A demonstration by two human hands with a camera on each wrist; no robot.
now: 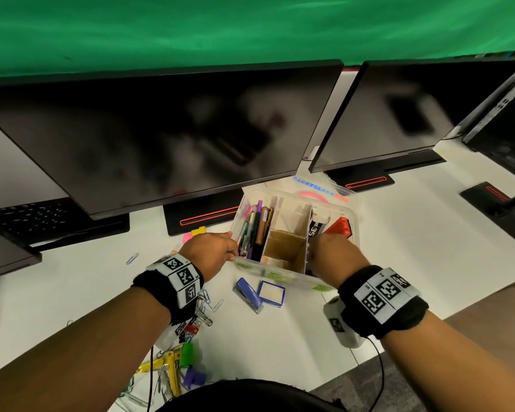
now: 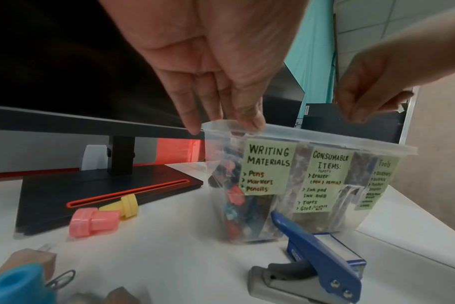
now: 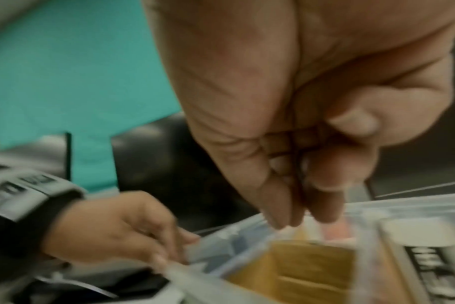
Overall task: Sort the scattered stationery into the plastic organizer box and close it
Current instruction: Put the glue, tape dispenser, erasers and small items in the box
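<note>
The clear plastic organizer box stands open in front of the monitors, split by cardboard dividers. Pens and markers fill its left compartment. Its front labels read writing materials, consumable items and tools. My left hand pinches the rim at the near left corner. My right hand hovers just above the right divider with fingers and thumb bunched together; nothing shows between them. A blue hole punch and a blue-framed ink pad lie just in front of the box.
Pink and yellow plastic pieces lie by a monitor base. Paper clips, binder clips and coloured pegs are scattered at the near left. Two dark monitors stand close behind the box. The table edge runs near right.
</note>
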